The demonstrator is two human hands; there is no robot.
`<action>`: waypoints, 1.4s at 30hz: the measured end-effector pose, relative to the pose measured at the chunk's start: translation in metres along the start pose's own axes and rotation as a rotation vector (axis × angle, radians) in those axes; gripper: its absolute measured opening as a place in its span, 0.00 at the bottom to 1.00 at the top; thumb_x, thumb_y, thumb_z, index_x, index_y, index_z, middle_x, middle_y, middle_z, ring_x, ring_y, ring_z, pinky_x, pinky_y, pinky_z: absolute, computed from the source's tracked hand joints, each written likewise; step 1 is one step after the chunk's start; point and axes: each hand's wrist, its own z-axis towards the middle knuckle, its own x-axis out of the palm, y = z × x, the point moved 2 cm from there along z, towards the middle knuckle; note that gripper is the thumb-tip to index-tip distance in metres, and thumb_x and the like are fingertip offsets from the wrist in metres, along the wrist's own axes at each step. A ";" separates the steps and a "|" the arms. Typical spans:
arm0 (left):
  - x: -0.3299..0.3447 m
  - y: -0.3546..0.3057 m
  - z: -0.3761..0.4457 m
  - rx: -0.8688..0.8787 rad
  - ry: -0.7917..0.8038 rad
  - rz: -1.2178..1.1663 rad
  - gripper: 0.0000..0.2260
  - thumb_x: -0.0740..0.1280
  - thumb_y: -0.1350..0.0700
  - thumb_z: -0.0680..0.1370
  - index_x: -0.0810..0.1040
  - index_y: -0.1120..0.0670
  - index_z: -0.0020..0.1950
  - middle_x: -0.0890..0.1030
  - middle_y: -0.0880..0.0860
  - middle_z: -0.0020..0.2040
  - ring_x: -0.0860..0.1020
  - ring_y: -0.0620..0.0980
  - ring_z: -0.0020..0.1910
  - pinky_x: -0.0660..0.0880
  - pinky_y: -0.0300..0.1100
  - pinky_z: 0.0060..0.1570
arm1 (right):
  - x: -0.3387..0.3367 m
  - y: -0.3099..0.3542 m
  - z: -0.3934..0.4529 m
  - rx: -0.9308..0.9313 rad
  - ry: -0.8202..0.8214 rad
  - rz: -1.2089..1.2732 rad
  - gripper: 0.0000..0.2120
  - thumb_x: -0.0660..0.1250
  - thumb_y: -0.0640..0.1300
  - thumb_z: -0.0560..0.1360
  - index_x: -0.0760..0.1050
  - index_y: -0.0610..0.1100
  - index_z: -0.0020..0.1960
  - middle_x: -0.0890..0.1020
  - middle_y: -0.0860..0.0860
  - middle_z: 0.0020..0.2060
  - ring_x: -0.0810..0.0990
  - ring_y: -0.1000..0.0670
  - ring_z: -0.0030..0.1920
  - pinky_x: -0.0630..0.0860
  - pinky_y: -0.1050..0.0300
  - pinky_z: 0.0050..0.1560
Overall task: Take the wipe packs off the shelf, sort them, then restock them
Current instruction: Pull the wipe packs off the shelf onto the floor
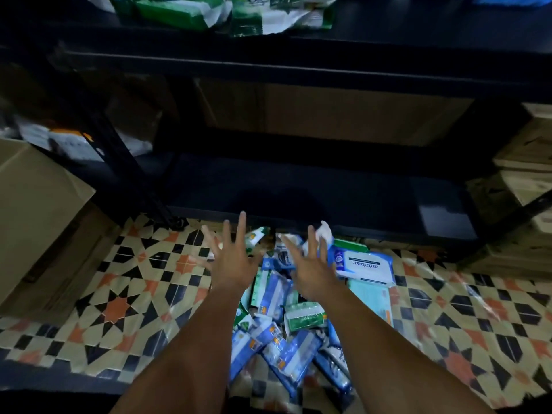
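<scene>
A heap of wipe packs [286,333], mostly blue and white with some green, lies on the patterned floor in front of a dark shelf unit. A large white and blue pack [366,265] lies flat at the heap's right. My left hand [233,264] hovers over the far left of the heap with fingers spread, holding nothing. My right hand [310,270] is also spread over the heap's far end, with a white pack [325,231] just behind its fingers. The bottom shelf [298,189] holds nothing. Green and white packs [227,10] sit on an upper shelf.
A cardboard box [38,222] stands on the floor at the left. More cardboard boxes [525,162] are stacked at the right beside the shelf frame. Another large box [328,115] sits behind the shelf. Tiled floor [134,294] spreads on both sides of the heap.
</scene>
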 end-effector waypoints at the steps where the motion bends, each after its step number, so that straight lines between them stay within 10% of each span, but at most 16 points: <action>1: 0.006 0.002 -0.002 -0.015 0.055 0.002 0.43 0.65 0.37 0.79 0.31 0.32 0.77 0.43 0.47 0.83 0.28 0.61 0.77 0.58 0.81 0.63 | 0.010 -0.005 0.002 0.001 0.087 0.060 0.44 0.63 0.39 0.81 0.39 0.70 0.78 0.26 0.52 0.77 0.32 0.39 0.79 0.58 0.24 0.70; 9: 0.022 0.006 -0.019 0.008 0.231 0.149 0.36 0.63 0.49 0.83 0.42 0.41 0.82 0.53 0.50 0.82 0.39 0.61 0.81 0.40 0.76 0.70 | 0.010 -0.039 -0.007 0.121 0.158 0.061 0.39 0.61 0.34 0.79 0.49 0.58 0.82 0.50 0.43 0.80 0.53 0.34 0.78 0.72 0.40 0.66; 13: -0.011 -0.033 -0.007 0.157 0.100 0.147 0.26 0.64 0.50 0.82 0.61 0.45 0.79 0.79 0.53 0.65 0.70 0.58 0.70 0.63 0.60 0.71 | -0.044 -0.038 -0.011 0.108 -0.081 -0.008 0.29 0.64 0.38 0.78 0.63 0.50 0.77 0.69 0.42 0.68 0.72 0.37 0.66 0.78 0.46 0.56; 15: -0.037 -0.062 -0.002 0.276 -0.009 0.032 0.17 0.63 0.52 0.82 0.71 0.48 0.72 0.83 0.53 0.54 0.79 0.56 0.55 0.77 0.51 0.53 | -0.082 -0.032 -0.017 0.062 -0.250 -0.015 0.20 0.64 0.41 0.78 0.69 0.47 0.70 0.74 0.44 0.60 0.76 0.40 0.59 0.78 0.49 0.51; 22: -0.155 -0.194 -0.012 0.814 -0.550 -0.045 0.03 0.67 0.51 0.79 0.79 0.48 0.49 0.79 0.45 0.38 0.77 0.49 0.40 0.76 0.45 0.33 | -0.223 0.000 -0.076 -0.168 -0.921 -0.042 0.07 0.68 0.48 0.71 0.71 0.48 0.42 0.78 0.52 0.34 0.79 0.43 0.35 0.70 0.54 0.31; 27: -0.234 -0.280 0.000 1.009 -0.787 -0.012 0.05 0.67 0.51 0.78 0.80 0.51 0.51 0.79 0.49 0.41 0.76 0.53 0.44 0.75 0.50 0.43 | -0.325 -0.002 -0.106 -0.165 -1.178 -0.103 0.08 0.67 0.49 0.73 0.71 0.47 0.43 0.79 0.51 0.32 0.78 0.42 0.32 0.68 0.54 0.31; 35: -0.286 -0.381 0.084 0.640 -0.601 0.170 0.24 0.66 0.48 0.77 0.65 0.48 0.72 0.67 0.54 0.71 0.61 0.60 0.72 0.66 0.63 0.64 | -0.442 -0.078 -0.062 0.157 -1.084 -0.139 0.25 0.65 0.59 0.76 0.66 0.50 0.69 0.73 0.44 0.63 0.70 0.39 0.64 0.70 0.44 0.58; 42: -0.292 -0.422 0.160 0.360 -0.365 0.109 0.45 0.68 0.31 0.73 0.48 0.42 0.81 0.50 0.55 0.81 0.42 0.67 0.79 0.45 0.82 0.65 | -0.485 -0.104 0.023 0.187 -1.034 -0.211 0.37 0.64 0.71 0.72 0.58 0.57 0.75 0.68 0.46 0.70 0.64 0.39 0.70 0.63 0.36 0.67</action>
